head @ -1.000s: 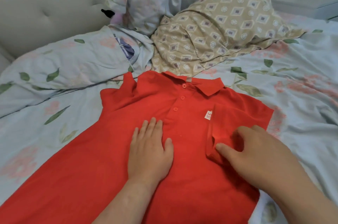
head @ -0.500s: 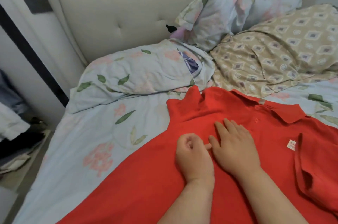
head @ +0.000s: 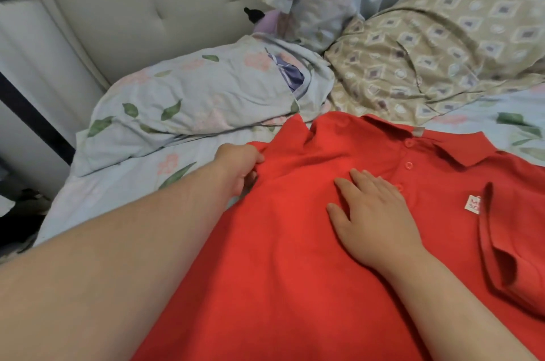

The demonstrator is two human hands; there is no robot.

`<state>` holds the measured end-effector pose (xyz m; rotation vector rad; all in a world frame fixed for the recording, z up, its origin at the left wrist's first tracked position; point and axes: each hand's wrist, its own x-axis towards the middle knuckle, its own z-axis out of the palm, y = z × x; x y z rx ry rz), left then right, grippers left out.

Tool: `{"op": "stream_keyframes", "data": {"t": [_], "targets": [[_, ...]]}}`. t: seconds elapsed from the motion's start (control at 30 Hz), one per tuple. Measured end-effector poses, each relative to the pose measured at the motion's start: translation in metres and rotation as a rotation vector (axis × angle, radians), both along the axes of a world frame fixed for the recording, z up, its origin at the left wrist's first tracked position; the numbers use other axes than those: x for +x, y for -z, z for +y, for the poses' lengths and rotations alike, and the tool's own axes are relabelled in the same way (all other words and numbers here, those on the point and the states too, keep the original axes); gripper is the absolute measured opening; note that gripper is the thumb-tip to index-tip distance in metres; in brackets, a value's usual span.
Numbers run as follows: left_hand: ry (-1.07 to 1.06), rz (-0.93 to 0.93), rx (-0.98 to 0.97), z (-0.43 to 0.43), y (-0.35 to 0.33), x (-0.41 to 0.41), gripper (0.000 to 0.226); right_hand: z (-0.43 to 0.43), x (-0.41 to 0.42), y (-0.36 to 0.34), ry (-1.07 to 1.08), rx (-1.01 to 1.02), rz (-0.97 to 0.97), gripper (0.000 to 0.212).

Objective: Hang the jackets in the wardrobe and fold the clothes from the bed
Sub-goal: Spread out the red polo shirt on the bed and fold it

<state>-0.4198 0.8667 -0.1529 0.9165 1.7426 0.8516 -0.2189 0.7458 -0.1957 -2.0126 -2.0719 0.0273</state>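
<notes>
**A:** Where's the red polo shirt [head: 295,257]?
**B:** Spread just below the floral pillow [head: 191,101]. Left hand [head: 240,167] pinches its sleeve edge nearest the pillow; right hand [head: 374,213] lies flat on the chest.
**A:** Handling?
**B:** Likely soft, limp; grip seams.

The head camera (sole view) looks down closely across the bed [head: 124,192].

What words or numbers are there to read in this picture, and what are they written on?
"M" above "SO": pink letters on the white tag on the red polo shirt; somewhat blurred, and the folded sleeve hides the rest.
Grey neck label at the collar: too small and blurred to read.
Nothing else shows any writing.
</notes>
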Motion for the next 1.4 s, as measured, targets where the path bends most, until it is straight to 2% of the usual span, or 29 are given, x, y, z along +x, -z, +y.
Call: {"op": "stream_keyframes", "data": {"t": [0.07,0.17,0.23,0.37,0.47,0.5,0.57,0.67,0.7,0.77,0.83,0.97,1.03,1.13,1.2,1.33,1.4], "targets": [[-0.076,-0.021,-0.068,-0.008,-0.002,-0.015,0.016,-0.001,-0.001,-0.002,-0.004,-0.012,0.014,0.056],[-0.042,0.145,-0.145,-0.027,0.001,-0.037,0.008,-0.002,-0.002,-0.002,-0.017,-0.013,0.026,0.052],[0.003,0.175,-0.092,-0.029,0.0,-0.037,0.007,-0.002,-0.002,-0.003,-0.013,-0.009,0.032,0.051],[-0.046,0.038,0.099,-0.005,-0.012,-0.027,0.019,-0.003,-0.001,-0.003,-0.009,-0.009,0.053,0.05],[0.055,0.185,0.163,0.019,-0.021,-0.016,0.03,-0.002,0.0,-0.002,-0.014,-0.001,0.076,0.049],[0.114,0.232,0.133,0.024,-0.022,-0.011,0.031,-0.002,0.0,-0.001,-0.017,-0.002,0.077,0.049],[0.222,0.227,-0.056,0.03,-0.023,-0.001,0.028,-0.001,0.001,0.0,-0.019,-0.001,0.082,0.049],[0.362,0.296,-0.359,0.031,-0.028,0.003,0.009,-0.001,0.002,0.001,-0.023,0.003,0.094,0.049],[0.392,0.29,-0.397,0.032,-0.03,0.0,0.005,-0.001,0.002,0.001,-0.024,0.004,0.095,0.049],[0.424,0.234,-0.415,0.03,-0.034,-0.011,0.011,-0.001,0.002,0.001,-0.027,0.0,0.096,0.049],[0.457,0.188,-0.349,0.03,-0.036,-0.022,0.016,-0.001,0.001,0.001,-0.028,0.0,0.097,0.049],[0.31,-0.199,-0.088,0.026,-0.032,-0.037,0.015,-0.002,0.001,-0.001,-0.031,0.003,0.114,0.048],[0.214,-0.315,-0.094,0.021,-0.029,-0.044,0.022,-0.003,0.001,-0.001,-0.033,0.004,0.115,0.048],[0.259,-0.253,-0.288,0.009,-0.026,-0.046,0.022,-0.002,0.001,-0.001,-0.032,0.013,0.123,0.047],[0.252,-0.286,-0.416,0.003,-0.024,-0.046,0.02,-0.002,0.001,0.0,-0.033,0.013,0.113,0.046],[0.22,-0.159,-0.467,-0.001,-0.021,-0.057,0.009,-0.001,0.001,-0.001,-0.035,0.024,0.119,0.047],[0.136,-0.18,-0.451,-0.003,-0.019,-0.063,0.019,-0.001,0.0,-0.001,-0.037,0.031,0.122,0.048]]}}
